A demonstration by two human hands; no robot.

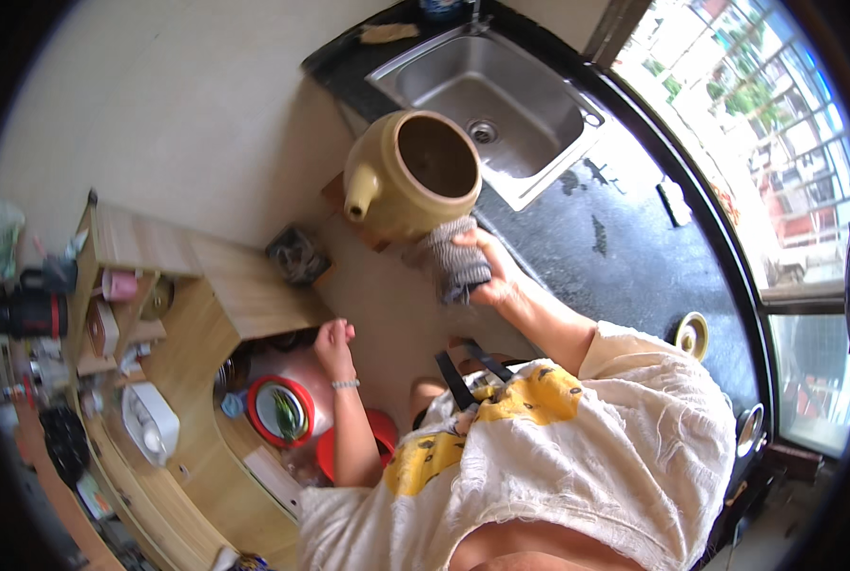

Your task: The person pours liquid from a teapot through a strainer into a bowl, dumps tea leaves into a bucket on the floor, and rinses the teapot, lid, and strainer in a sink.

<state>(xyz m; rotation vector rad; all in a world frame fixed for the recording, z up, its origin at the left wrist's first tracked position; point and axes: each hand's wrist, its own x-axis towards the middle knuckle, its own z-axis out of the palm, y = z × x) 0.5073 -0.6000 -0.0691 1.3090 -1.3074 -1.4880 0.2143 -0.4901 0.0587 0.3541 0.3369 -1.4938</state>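
Note:
A yellow-brown ceramic pot point(375, 207) with a short spout hangs in the air, tilted so that its dark inside shows through the wide mouth. My right hand point(495, 268) grips a folded grey ribbed cloth point(457, 257) against the pot's side. Any handle under the cloth is hidden, but the pot appears held through it. Out to the left, my left hand point(335, 350) is raised with its fingers curled, apart from the pot, and nothing shows in it. A matching round lid point(692, 336) lies on the dark counter to the right.
Beyond the pot, a stainless steel sink point(532, 121) is set into the black counter point(574, 235). A wooden shelf unit point(218, 300) stands left, holding a white container point(150, 421). Below are a red-rimmed basin point(262, 428) with green vegetables and a bin point(298, 255).

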